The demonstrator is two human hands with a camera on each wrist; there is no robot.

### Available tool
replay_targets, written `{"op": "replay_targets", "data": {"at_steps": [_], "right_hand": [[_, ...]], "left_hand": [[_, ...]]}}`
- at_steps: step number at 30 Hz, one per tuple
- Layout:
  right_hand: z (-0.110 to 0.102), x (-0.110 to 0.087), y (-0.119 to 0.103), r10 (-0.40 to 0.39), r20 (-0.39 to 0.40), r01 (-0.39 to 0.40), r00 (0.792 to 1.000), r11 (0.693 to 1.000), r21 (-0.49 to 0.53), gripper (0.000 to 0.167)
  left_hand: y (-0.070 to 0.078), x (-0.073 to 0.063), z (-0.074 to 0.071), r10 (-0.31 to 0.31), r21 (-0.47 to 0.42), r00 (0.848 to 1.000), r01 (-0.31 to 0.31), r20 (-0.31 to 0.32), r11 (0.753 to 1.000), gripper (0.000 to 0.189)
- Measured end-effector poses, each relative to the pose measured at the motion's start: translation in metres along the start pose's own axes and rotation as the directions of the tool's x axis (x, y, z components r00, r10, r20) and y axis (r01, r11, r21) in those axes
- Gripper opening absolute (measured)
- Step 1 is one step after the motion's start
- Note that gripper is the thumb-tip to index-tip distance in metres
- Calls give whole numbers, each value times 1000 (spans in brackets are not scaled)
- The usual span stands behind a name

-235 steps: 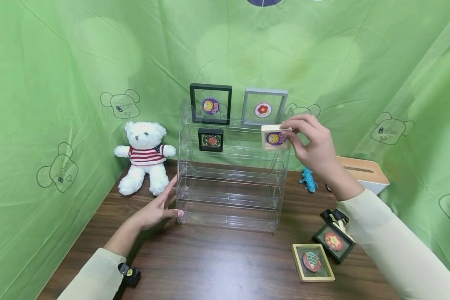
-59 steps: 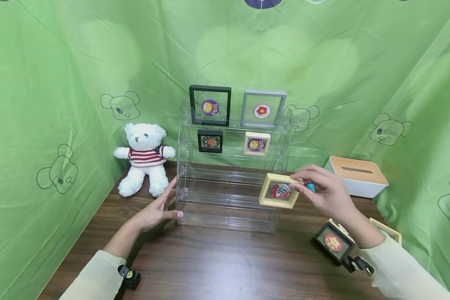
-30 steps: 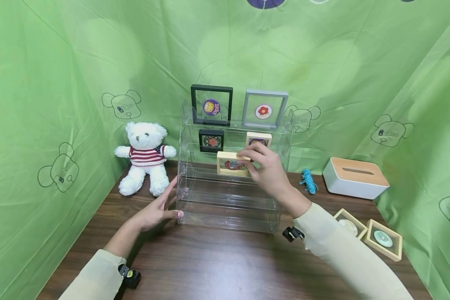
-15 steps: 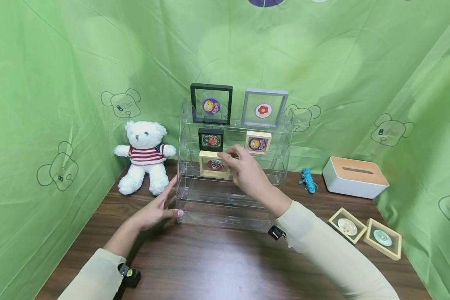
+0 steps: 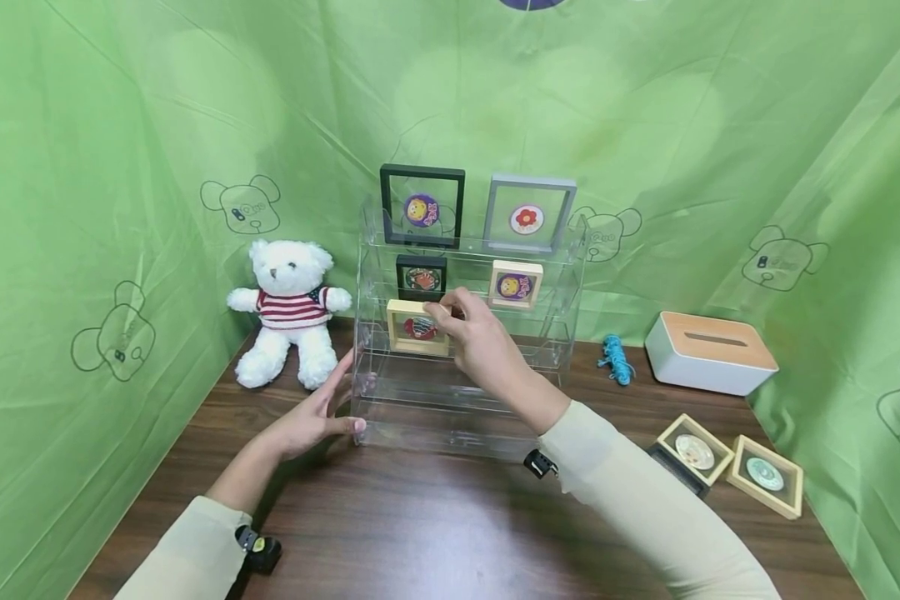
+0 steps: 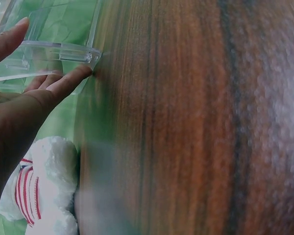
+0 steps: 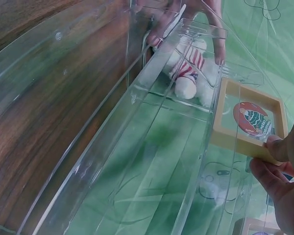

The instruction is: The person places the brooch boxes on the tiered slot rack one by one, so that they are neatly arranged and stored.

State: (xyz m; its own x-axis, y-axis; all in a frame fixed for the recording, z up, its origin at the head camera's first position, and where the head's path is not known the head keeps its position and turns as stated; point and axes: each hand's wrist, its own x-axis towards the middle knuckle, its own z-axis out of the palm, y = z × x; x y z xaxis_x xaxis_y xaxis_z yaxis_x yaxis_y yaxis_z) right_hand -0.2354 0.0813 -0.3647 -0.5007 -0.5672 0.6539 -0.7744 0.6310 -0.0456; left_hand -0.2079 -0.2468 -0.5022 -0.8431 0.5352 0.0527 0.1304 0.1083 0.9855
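Right hand (image 5: 480,342) pinches square pale-wood frame (image 5: 417,327), striped badge behind glass, at third tier of clear acrylic tiered rack (image 5: 457,392), 11 o'clock of hand. Left hand (image 5: 311,421), fingers straight, touches rack's left wall. Dark wood-grain table (image 5: 420,533); wrinkled green fabric backdrop (image 5: 120,125); fluffy white teddy (image 5: 288,312) at 9 o'clock of rack.

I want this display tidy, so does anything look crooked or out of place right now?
Nothing stands out. The four frames on the clear rack stand upright, and the wooden frame is in the right hand. Two more frames lie flat on the table.
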Motion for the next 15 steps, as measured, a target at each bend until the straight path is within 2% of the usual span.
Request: {"op": "replay_targets", "data": {"at_steps": [5, 15], "right_hand": [[1, 0, -1, 0, 11, 0, 1000, 1000, -8, 52], [0, 0, -1, 10, 28, -9, 1000, 999, -41, 63]], "left_hand": [[0, 0, 0, -2, 5, 1000, 2, 0, 1000, 125], [1, 0, 1, 2, -2, 1000, -2, 2, 1000, 125]]}}
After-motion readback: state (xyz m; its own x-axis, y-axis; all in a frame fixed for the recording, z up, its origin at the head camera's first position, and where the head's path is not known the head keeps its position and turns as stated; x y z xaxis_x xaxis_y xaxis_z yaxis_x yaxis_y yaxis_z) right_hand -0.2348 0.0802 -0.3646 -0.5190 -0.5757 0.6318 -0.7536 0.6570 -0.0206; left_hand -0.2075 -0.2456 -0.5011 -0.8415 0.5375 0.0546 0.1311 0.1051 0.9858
